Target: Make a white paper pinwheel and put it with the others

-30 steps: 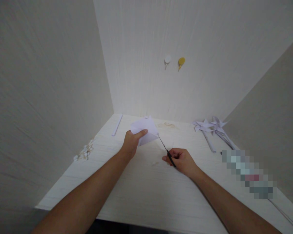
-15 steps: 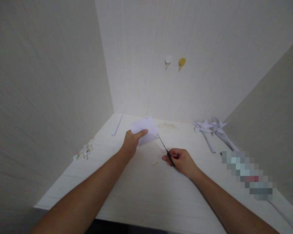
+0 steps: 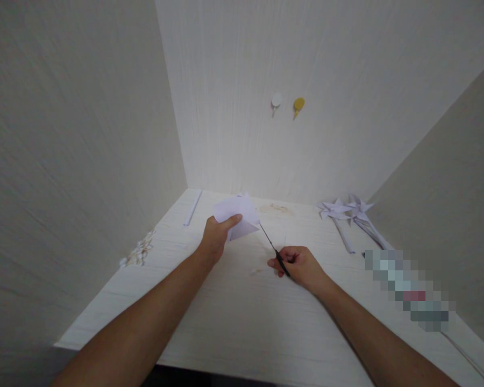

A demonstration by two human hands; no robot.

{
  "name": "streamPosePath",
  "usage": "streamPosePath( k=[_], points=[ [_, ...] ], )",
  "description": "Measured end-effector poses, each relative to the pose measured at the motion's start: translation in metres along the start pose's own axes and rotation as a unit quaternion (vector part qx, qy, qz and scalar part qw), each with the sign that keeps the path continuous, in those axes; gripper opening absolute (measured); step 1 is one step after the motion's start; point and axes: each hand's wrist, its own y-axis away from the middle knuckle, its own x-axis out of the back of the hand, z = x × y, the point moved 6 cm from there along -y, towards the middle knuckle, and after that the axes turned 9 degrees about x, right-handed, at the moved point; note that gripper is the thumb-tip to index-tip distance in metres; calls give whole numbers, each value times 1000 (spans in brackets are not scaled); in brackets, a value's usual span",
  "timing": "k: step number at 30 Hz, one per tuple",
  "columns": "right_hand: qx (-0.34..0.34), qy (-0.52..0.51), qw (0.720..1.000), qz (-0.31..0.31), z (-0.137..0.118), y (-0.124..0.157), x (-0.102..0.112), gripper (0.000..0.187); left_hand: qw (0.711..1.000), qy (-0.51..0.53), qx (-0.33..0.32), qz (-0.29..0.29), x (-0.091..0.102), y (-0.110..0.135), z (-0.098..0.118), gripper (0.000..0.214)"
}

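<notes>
One piece of folded white paper (image 3: pixel 237 207) is pinched in my left hand (image 3: pixel 218 236), thumb pressed flat on top, out over the middle of the surface (image 3: pixel 226 317). My right hand (image 3: pixel 300 263) is curled round the black handles of the scissors (image 3: pixel 282 262); the blades show as one thin line, their tips at the paper's right corner. From here I cannot tell whether they bite into it.

Past the left hand I see a white paper roll (image 3: pixel 192 208). A heap of small white-and-tan pieces (image 3: pixel 139 251) lies along the left edge, too small for me to name. At the far right, two paper pinwheels (image 3: pixel 334 209) lie side by side, their heads touching. Nearer me is a pixelated object (image 3: pixel 407 290), with a cord (image 3: pixel 463 355) running from its near end.
</notes>
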Motion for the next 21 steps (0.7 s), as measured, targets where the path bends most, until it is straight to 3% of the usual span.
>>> streamPosePath(
  k=[4,13,21],
  points=[
    [-2,11,1000,29,0,-3,11,52,999,-32,-4,0,2,-1,2,43],
    [24,-7,997,72,-18,-1,36,57,984,-152,54,-75,-3,-1,-4,40],
    [-2,-7,1000,21,3,-4,21,56,970,-190,96,-116,0,-5,-6,36]
  ],
)
